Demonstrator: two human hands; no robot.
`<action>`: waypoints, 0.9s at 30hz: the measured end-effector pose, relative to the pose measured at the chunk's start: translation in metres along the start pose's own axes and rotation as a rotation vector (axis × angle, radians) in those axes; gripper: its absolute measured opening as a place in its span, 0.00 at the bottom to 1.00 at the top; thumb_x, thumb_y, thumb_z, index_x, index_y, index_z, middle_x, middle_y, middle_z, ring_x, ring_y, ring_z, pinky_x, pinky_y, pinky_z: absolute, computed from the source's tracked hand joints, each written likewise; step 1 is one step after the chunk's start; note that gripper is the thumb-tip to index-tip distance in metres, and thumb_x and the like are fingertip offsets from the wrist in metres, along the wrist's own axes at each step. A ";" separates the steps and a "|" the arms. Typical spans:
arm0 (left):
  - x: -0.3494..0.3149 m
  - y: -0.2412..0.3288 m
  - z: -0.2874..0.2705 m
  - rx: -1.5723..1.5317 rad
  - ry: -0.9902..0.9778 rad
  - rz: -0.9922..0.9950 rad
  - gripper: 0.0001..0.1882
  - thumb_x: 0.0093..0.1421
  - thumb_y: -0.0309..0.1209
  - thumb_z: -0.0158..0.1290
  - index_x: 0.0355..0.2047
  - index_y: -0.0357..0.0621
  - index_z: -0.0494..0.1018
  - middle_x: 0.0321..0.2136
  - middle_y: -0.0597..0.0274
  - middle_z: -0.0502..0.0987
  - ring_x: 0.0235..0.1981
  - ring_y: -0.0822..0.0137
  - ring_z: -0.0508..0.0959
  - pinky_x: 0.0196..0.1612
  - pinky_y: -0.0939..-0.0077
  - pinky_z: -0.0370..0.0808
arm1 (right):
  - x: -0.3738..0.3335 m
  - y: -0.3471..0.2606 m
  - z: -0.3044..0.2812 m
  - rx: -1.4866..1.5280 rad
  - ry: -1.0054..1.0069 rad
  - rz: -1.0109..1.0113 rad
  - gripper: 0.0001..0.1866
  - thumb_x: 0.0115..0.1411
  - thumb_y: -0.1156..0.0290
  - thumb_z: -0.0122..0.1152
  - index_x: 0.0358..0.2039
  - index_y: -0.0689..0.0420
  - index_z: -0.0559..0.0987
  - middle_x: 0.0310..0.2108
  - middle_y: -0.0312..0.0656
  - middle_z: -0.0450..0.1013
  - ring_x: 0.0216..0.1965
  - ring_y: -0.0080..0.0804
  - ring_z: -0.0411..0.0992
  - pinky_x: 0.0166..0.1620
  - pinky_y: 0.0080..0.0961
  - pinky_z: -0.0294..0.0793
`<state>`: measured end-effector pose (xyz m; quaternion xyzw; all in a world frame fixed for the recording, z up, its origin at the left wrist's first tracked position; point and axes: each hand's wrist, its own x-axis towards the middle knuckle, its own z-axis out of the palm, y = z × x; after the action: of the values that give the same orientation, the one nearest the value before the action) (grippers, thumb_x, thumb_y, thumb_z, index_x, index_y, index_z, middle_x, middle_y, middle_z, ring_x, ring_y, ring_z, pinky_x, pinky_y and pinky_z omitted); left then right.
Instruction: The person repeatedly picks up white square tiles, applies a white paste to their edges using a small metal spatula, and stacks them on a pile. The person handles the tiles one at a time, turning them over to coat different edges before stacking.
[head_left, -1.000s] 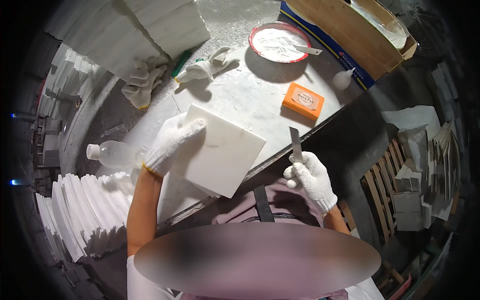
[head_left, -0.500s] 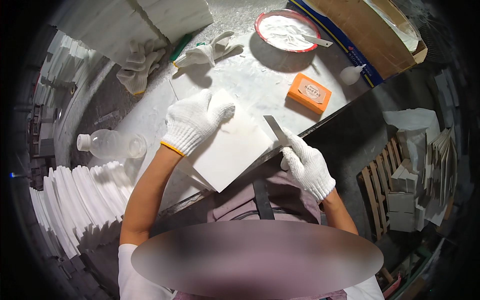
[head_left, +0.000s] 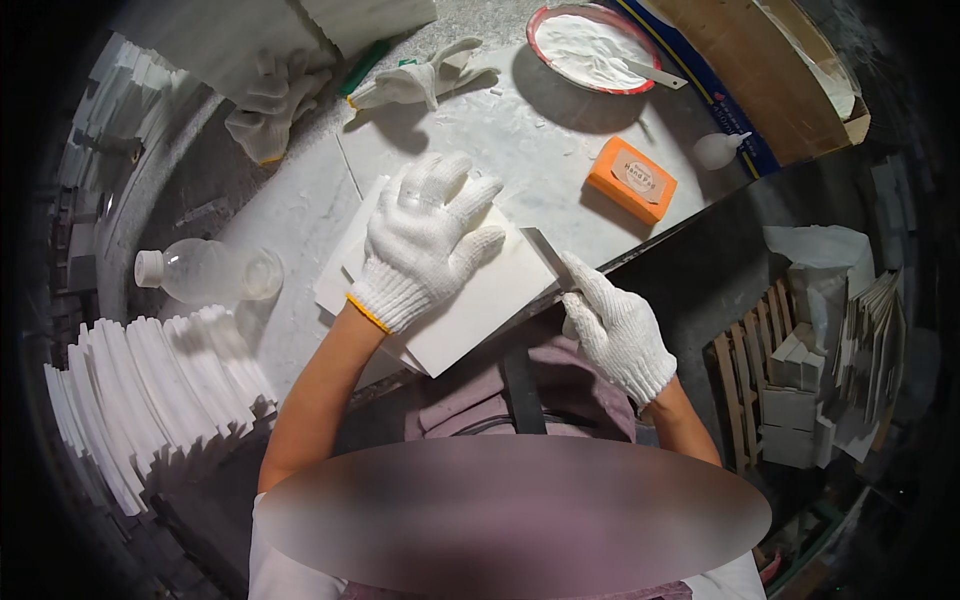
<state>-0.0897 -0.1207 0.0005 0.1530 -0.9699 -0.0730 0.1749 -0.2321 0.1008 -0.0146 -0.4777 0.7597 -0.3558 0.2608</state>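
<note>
My left hand (head_left: pixel 425 240), in a white knit glove with a yellow cuff edge, lies on a smooth white tile (head_left: pixel 470 320). Its fingers are stretched and slightly apart, palm down. Other white tile edges (head_left: pixel 335 290) stick out from beneath at the left. In my right hand (head_left: pixel 620 335), also gloved, is a flat grey metal scraper blade (head_left: pixel 545 255), gripped between thumb and fingers. The blade points up and left, its end beside the tile's right edge; whether it touches the tile I cannot tell.
Farther back on the bench (head_left: pixel 510 170) stand a red-rimmed bowl (head_left: pixel 535 50) of white paste with a spatula (head_left: pixel 655 73), an orange hand pad (head_left: pixel 630 185) and a squeeze bulb (head_left: pixel 718 150). Gloves (head_left: pixel 420 82), a plastic bottle (head_left: pixel 210 270) and stacked white slabs (head_left: pixel 150 390) lie leftward. A wooden pallet (head_left: pixel 745 370) stands right.
My left hand has moved right across the tile and its fingers have spread. Tile edges now show at its left. The right hand still grips the blade, nearer the tile's edge.
</note>
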 end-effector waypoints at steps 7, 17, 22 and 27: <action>0.001 -0.001 0.003 0.009 -0.016 -0.002 0.25 0.56 0.46 0.59 0.54 0.54 0.78 0.58 0.53 0.72 0.61 0.50 0.69 0.62 0.56 0.64 | 0.002 -0.005 -0.005 -0.038 -0.034 0.025 0.26 0.65 0.66 0.58 0.62 0.57 0.71 0.27 0.50 0.78 0.26 0.48 0.78 0.33 0.37 0.77; 0.000 -0.001 0.003 -0.008 -0.019 -0.028 0.25 0.57 0.47 0.59 0.54 0.54 0.78 0.58 0.54 0.72 0.60 0.52 0.70 0.61 0.56 0.64 | 0.004 -0.007 -0.008 -0.157 -0.031 -0.062 0.26 0.65 0.66 0.59 0.63 0.56 0.71 0.26 0.50 0.77 0.25 0.47 0.78 0.30 0.36 0.76; 0.003 0.001 0.001 -0.039 -0.026 -0.054 0.25 0.56 0.46 0.60 0.53 0.54 0.78 0.58 0.55 0.73 0.58 0.53 0.71 0.59 0.56 0.65 | 0.007 -0.008 -0.007 -0.214 -0.030 -0.083 0.26 0.64 0.67 0.60 0.62 0.56 0.71 0.26 0.49 0.77 0.24 0.46 0.77 0.29 0.37 0.76; 0.003 0.000 0.002 -0.046 -0.003 -0.052 0.25 0.55 0.46 0.60 0.51 0.52 0.78 0.57 0.55 0.73 0.57 0.54 0.72 0.58 0.58 0.66 | 0.006 -0.009 -0.007 -0.247 -0.076 -0.038 0.26 0.64 0.67 0.60 0.62 0.55 0.71 0.27 0.49 0.78 0.26 0.46 0.78 0.30 0.37 0.77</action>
<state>-0.0930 -0.1216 -0.0006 0.1740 -0.9639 -0.0999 0.1749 -0.2354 0.0946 -0.0035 -0.5337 0.7780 -0.2463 0.2217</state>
